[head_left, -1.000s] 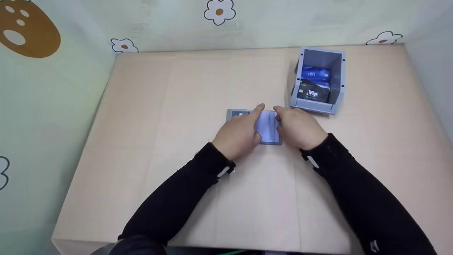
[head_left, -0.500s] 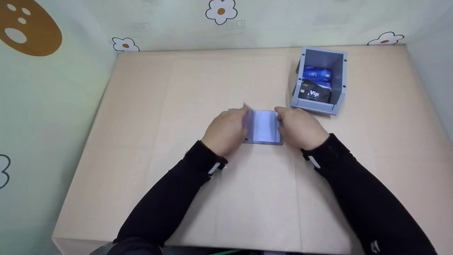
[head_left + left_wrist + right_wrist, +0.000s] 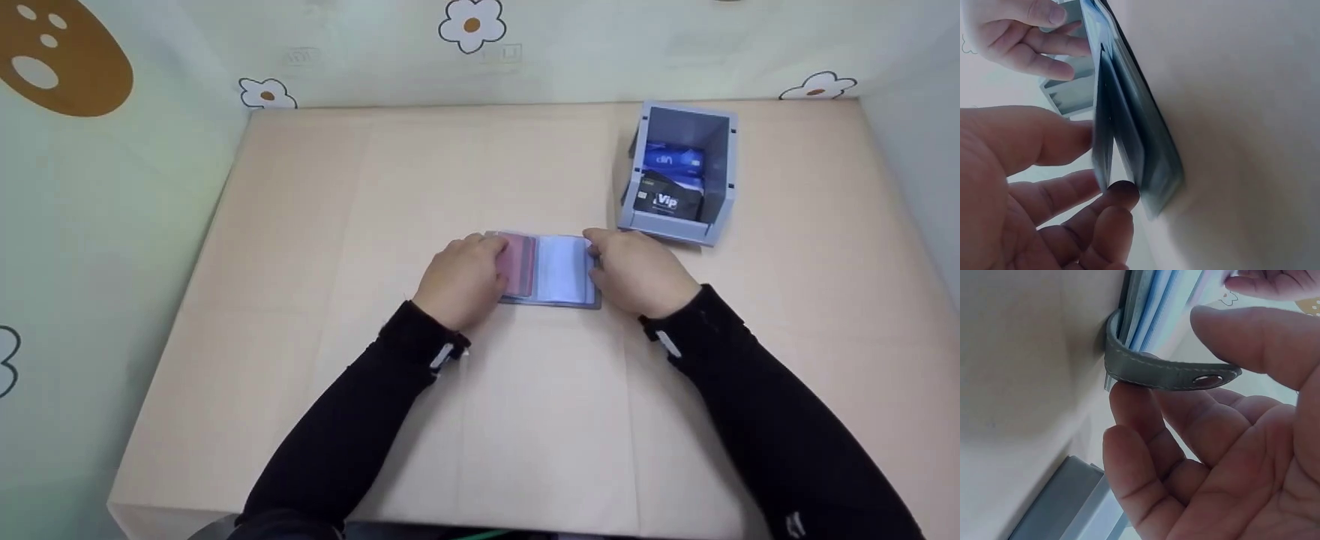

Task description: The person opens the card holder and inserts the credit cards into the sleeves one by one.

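A grey card holder [image 3: 562, 270] lies spread on the table, its clear plastic sleeves showing. A reddish card [image 3: 520, 262] shows through the left-hand sleeve. My left hand [image 3: 459, 281] is at the holder's left side; in the left wrist view its thumb and fingers pinch a sleeve page [image 3: 1103, 124] that stands apart from the others. My right hand [image 3: 637, 271] holds the holder's right edge. In the right wrist view, the stitched strap [image 3: 1154, 372] with a metal snap sticks out between the right thumb and curled fingers.
A grey open bin [image 3: 675, 225] stands at the back right of the table, just beyond the right hand. Inside it lie blue cards [image 3: 673, 159] and a black card [image 3: 667, 199] marked "Vip". Patterned walls [image 3: 360, 60] border the table [image 3: 300, 225] behind and at the sides.
My left hand has moved left, turning a sleeve page over from right to left. The reddish card has come into view. My right hand has stayed at the holder's right edge.
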A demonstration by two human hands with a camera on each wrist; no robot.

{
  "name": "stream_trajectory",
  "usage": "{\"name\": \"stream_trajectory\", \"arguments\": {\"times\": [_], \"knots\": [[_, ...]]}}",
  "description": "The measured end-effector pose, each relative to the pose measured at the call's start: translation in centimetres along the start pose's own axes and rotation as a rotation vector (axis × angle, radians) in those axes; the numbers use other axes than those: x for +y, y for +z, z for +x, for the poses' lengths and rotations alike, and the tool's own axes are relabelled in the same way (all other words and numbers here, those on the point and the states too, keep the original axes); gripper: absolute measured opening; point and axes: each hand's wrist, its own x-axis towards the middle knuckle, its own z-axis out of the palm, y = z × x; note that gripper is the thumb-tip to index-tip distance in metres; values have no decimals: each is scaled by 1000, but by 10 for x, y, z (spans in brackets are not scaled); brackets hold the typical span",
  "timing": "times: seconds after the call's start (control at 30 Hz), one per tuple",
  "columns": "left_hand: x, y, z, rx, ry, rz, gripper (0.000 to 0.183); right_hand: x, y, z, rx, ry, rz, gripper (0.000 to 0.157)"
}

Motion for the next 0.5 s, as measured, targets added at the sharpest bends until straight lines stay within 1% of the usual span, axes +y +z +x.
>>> {"name": "stream_trajectory", "arguments": {"times": [0.13,0.3,0.4,0.5], "knots": [[-4,1,-1,5,6,24,40,-1,-1,0,-8,13,9,54],[-7,3,-2,40,29,7,41,-2,-5,-2,-2,27,20,59],[-7,4,-2,36,38,9,42,-1,-12,-6,44,22,58,56],[-8,5,-1,13,38,17,41,4,-26,-9,110,31,108,49]]}}
